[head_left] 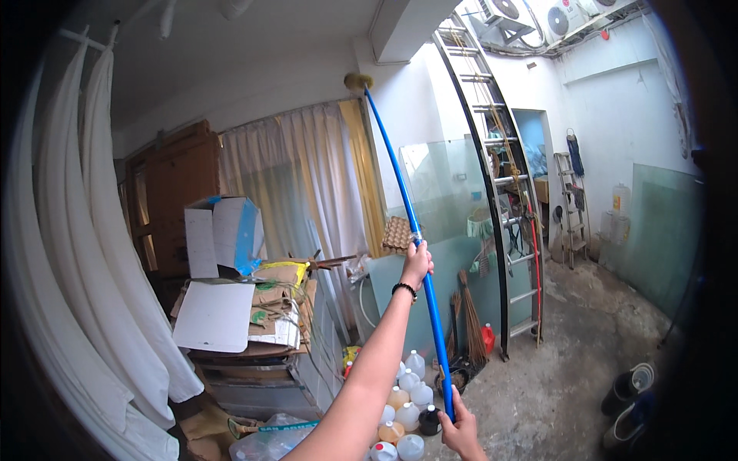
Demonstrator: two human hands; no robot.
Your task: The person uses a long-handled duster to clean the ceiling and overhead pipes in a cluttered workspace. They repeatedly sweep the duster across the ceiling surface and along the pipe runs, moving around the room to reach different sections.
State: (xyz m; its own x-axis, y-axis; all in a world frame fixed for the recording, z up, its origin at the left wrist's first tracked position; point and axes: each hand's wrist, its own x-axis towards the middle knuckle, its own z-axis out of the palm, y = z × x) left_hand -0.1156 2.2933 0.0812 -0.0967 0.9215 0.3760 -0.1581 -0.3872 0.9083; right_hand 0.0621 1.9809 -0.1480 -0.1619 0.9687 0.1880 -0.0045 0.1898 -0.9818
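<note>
A long blue pole of a duster (400, 173) slants up and away from me, with a round yellowish-brown brush head (358, 81) at its top. That head is up against the white wall, just above the curtain's upper right corner; whether it touches cannot be told. My left hand (417, 263), a black beaded bracelet on its wrist, is wrapped round the middle of the pole. Lower down, my right hand (460, 430) grips the pole near its bottom end, thumb along it. Behind the pole, at my left hand's height, are egg trays (397, 233).
A tall ladder (492, 138) leans right of the pole. Glass panes (442, 184) and a stick broom (470, 323) stand behind. Several plastic jugs (409, 417) crowd the floor below my arms. Boxes (223, 234) pile up left, beside white curtains (92, 253). Buckets (626, 392) sit lower right.
</note>
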